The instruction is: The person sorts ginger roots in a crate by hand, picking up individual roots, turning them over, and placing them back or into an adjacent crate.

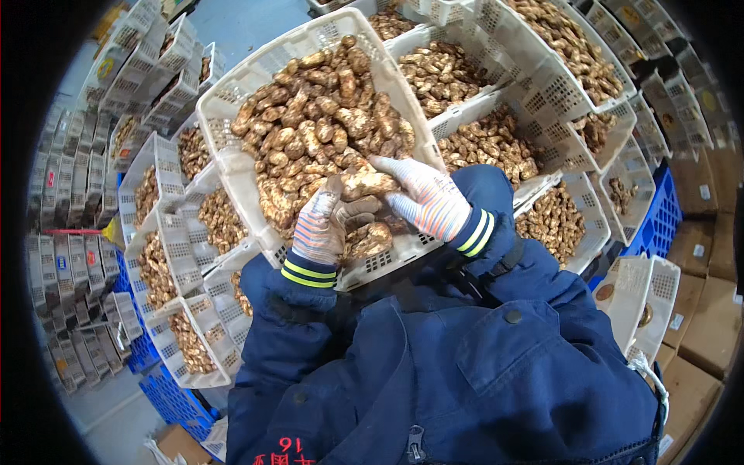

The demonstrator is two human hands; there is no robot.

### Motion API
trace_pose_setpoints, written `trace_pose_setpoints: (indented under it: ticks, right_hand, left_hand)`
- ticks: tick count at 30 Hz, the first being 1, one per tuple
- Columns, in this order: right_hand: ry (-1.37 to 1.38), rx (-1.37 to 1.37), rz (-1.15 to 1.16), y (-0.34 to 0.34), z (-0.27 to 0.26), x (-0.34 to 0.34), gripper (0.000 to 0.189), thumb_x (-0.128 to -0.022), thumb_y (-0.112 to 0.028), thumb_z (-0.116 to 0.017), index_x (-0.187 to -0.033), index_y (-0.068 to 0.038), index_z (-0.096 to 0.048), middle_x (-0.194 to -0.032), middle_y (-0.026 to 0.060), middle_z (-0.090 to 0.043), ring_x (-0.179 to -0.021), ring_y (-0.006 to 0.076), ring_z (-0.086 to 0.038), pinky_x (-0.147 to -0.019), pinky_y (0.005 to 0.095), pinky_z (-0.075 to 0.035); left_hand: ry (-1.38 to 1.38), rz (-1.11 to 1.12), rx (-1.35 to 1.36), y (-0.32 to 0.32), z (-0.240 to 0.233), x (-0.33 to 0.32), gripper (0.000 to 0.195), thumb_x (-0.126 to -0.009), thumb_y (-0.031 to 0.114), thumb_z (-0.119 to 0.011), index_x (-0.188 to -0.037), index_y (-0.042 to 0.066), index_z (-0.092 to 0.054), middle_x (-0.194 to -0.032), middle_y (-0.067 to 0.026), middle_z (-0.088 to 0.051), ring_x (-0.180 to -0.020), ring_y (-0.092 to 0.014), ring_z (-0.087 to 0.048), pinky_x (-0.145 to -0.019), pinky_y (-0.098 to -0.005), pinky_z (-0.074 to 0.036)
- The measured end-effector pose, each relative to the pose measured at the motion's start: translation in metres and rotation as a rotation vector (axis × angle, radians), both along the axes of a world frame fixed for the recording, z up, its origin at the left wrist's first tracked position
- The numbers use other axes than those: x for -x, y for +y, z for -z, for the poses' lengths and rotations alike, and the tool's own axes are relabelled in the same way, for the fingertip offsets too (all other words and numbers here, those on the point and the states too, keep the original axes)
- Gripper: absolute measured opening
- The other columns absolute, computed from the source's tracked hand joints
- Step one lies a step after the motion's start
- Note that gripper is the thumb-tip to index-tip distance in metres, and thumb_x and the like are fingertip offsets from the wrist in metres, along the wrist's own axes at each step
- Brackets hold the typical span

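A large white plastic crate [238, 160] stands tilted in front of me, heaped with brown, lumpy root tubers [317, 119]. Above its near side, a long knobbly tuber [367, 184] lies between my two gloved hands. My left hand [325, 226] has its thumb at the left end, with darkened, soiled fingertips curled beneath. My right hand [430, 197] holds the right end between thumb and fingers. Just below them, another tuber [370, 239] rests near the crate's front wall. Part of the fingers of both hands is hidden by the held tuber and the gloves.
Crates of smaller tubers crowd both sides, such as one on the left [221, 221] and one on the right [488, 151]. Stacked crates [75, 168] line the far left. Blue plastic pallets [174, 401] lie underneath, and cardboard boxes [709, 314] are piled at the right.
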State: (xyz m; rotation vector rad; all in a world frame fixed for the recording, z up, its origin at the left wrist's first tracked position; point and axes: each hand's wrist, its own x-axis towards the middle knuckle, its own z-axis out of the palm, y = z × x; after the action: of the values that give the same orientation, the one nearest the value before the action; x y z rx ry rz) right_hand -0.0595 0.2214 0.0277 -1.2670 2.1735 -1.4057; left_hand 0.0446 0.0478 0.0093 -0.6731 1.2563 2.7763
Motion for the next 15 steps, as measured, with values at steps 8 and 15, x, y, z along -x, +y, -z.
trace_pose_setpoints:
  ticks: [8,15]
  right_hand:
    - [-1.480,0.301,-0.193,-0.009,0.018,-0.024,0.029,-0.088,-0.023,-0.056,-0.107,0.000,-0.057,-0.079,0.0083,-0.064,-0.063,0.0159,-0.062,-0.053,0.0249,-0.049]
    - [-1.403,0.181,-0.059,-0.009,0.031,-0.033,0.024,-0.091,-0.026,-0.053,-0.097,-0.003,-0.059,-0.075,0.0040,-0.060,-0.067,0.0152,-0.058,-0.057,0.0279,-0.047]
  left_hand:
    - [0.220,-0.005,-0.098,-0.006,0.017,-0.020,0.047,-0.086,0.022,-0.060,-0.127,0.004,-0.045,-0.109,-0.0094,-0.060,-0.093,-0.021,-0.060,-0.087,-0.0352,-0.048]
    - [0.030,0.064,0.139,0.004,0.010,-0.013,0.041,-0.084,0.013,-0.062,-0.120,-0.002,-0.048,-0.104,-0.0105,-0.062,-0.092,-0.016,-0.060,-0.078,-0.0255,-0.049]
